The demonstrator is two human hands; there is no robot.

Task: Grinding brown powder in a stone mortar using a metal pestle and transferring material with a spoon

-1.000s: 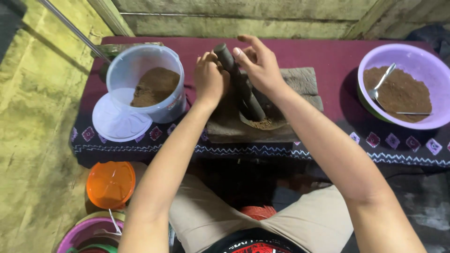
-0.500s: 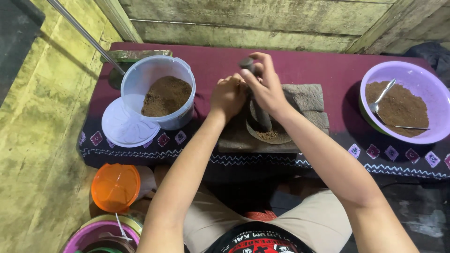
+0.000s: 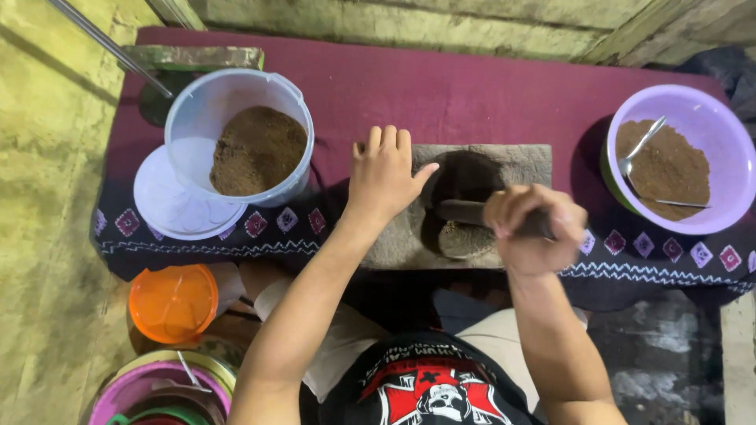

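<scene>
Grey stone mortar slab (image 3: 512, 161), rectangular with a round hollow in its middle, set on dark maroon cloth with patterned hem (image 3: 472, 86), straight ahead of seated person. Hollow holding small heap of brown ground powder (image 3: 465, 238) near its front edge. Dark stone pestle (image 3: 465, 211) lying almost level across front of hollow, tip toward left. Right hand (image 3: 531, 228) closed in fist around pestle's right end, knuckles up, slightly blurred. Left hand (image 3: 386, 173) laid flat on left part of slab, fingers straight and close together pointing away, thumb stretched out toward rim of hollow, holding nothing.

Left of slab, near but apart: pale blue plastic tub (image 3: 236, 102) with brown powder inside, standing partly on round white lid (image 3: 169, 208). Thin metal rod (image 3: 110, 47) slanting in from top left corner toward tub. Flat greenish block (image 3: 193, 57) just behind tub. Far right on cloth: lilac plastic bowl (image 3: 728, 138) of brown powder, with metal spoon (image 3: 642, 149) leaning in it, handle toward upper rim. Down at lower left, off cloth: round orange plastic lid (image 3: 173, 303), and below it pink and green stacked bowls (image 3: 134, 386) at frame's edge. Black printed shirt (image 3: 433, 386) and beige trousers (image 3: 504, 338) at bottom centre.
</scene>
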